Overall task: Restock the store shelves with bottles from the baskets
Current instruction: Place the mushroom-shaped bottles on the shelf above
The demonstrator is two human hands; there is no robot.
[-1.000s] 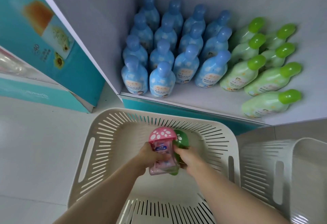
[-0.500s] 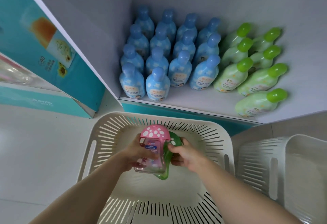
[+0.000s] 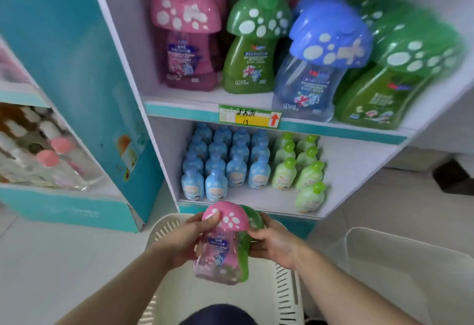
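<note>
Now my left hand [image 3: 183,241] curls its fingers [image 3: 211,222] round the pink bottle [image 3: 220,247], my right hand [image 3: 275,245] grips the green bottle [image 3: 245,250] touching behind it, both above the basket [image 3: 284,288] at six o'clock; the shelves [image 3: 179,107] stand at twelve.

The pale tiled floor [image 3: 51,260] runs under a white shelf unit [image 3: 364,170] with teal front edges. A yellow-and-green price tag [image 3: 250,118] sits on its upper shelf's front edge. A teal panel [image 3: 64,68] (with a small printed picture) stands against its left side. A dark object [image 3: 454,176] lies on the floor at far right.
</note>
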